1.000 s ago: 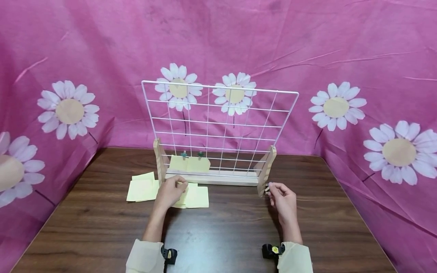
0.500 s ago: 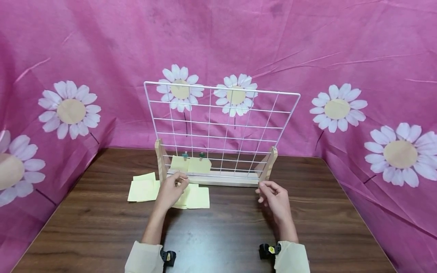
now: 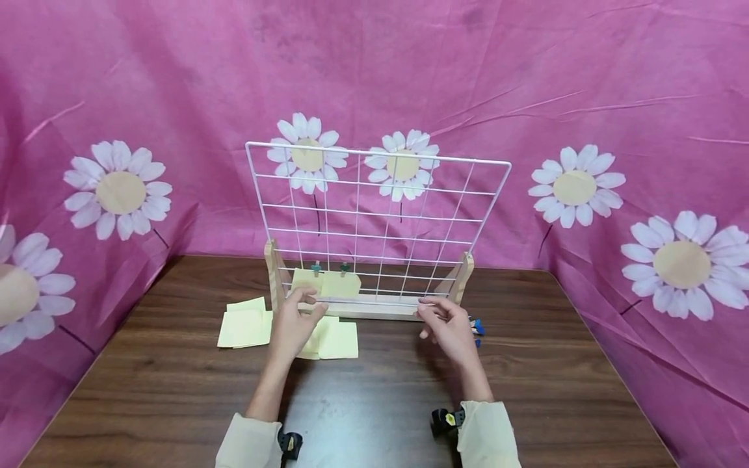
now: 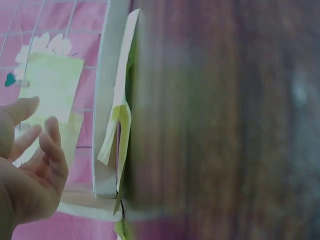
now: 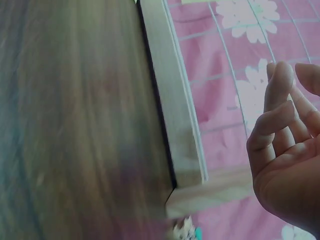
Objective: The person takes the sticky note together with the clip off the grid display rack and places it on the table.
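A white wire grid [image 3: 374,211] stands upright in a wooden base [image 3: 374,311]. Two yellow sticky notes [image 3: 341,284] hang side by side low on its left, each under a small green clip [image 3: 344,267]. My left hand [image 3: 295,322] is raised in front of the left note, its fingers loosely bent and thumb apart, with nothing between them. Over by the right part of the base, my right hand [image 3: 449,328] has curled fingers, thumb and forefinger close together; I cannot tell whether something small sits at its fingertips.
Loose yellow sticky notes lie on the wooden table [image 3: 374,416] in two groups, a left pile [image 3: 246,325] and a nearer pile [image 3: 338,339] partly behind the left hand. Blue clips [image 3: 477,327] lie right of the base. A pink flowered cloth [image 3: 374,65] surrounds the table.
The right hand has moved left from beside the base's right end to in front of it, uncovering the blue clips. The left hand has risen slightly and its thumb and forefinger have parted.
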The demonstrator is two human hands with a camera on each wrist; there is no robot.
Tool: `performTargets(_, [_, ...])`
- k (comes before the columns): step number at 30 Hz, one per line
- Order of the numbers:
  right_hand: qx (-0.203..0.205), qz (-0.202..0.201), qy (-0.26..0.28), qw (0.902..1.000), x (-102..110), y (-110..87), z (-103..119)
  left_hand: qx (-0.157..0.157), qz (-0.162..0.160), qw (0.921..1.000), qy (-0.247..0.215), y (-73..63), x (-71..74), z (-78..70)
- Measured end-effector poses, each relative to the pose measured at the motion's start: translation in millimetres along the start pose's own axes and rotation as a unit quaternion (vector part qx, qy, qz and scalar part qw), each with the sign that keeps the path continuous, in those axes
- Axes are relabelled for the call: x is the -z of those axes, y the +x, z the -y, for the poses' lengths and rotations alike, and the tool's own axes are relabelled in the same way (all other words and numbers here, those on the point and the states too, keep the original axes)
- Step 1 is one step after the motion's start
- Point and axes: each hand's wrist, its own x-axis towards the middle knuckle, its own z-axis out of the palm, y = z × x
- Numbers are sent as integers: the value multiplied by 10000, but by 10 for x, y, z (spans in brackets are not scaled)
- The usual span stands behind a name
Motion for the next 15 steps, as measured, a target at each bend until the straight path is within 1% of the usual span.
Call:
performTargets(3, [15, 48, 27, 10000, -66, 26, 46, -170, -239, 9986, 433, -6, -40, -19])
performTargets(5, [58, 59, 22, 10000, -116, 41, 77, -171, -310, 9979, 547, -7, -51, -24])
performTargets(10, [226, 156, -100, 9996, -224, 67, 132, -40, -310, 9981, 537, -8, -61, -30])
performTargets(15, [372, 285, -70, 9989, -340, 118, 146, 18, -354, 9989, 320, -5, -60, -46])
